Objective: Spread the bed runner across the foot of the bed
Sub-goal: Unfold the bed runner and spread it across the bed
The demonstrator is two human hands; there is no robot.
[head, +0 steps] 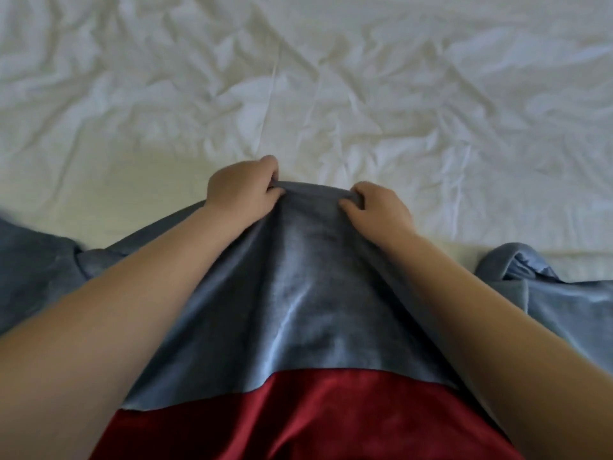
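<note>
Both hands are out over the bed, close together. The left hand (pixel 242 190) has its fingers curled over the far edge of the blue-grey bed runner (pixel 298 277), thumb pressed on top, pinching the cloth. Just beside it, the right hand (pixel 378 207) does the same, fingers hooked round that same edge with the thumb laid on the upper face. Between the two hands a short stretch of the edge is pulled taut and lifted a little. From the hands the runner falls back toward the person, running under both forearms in a smooth, shiny slope. Out past the left wrist it lies bunched on the bed; out past the right wrist it is folded up into a loose hump. Beyond the hands lies the white sheet (pixel 298 78), heavily creased. Nearest the person, below the runner's near edge, is a red cloth (pixel 298 419), perhaps clothing or a second layer, hard to say from this angle
</note>
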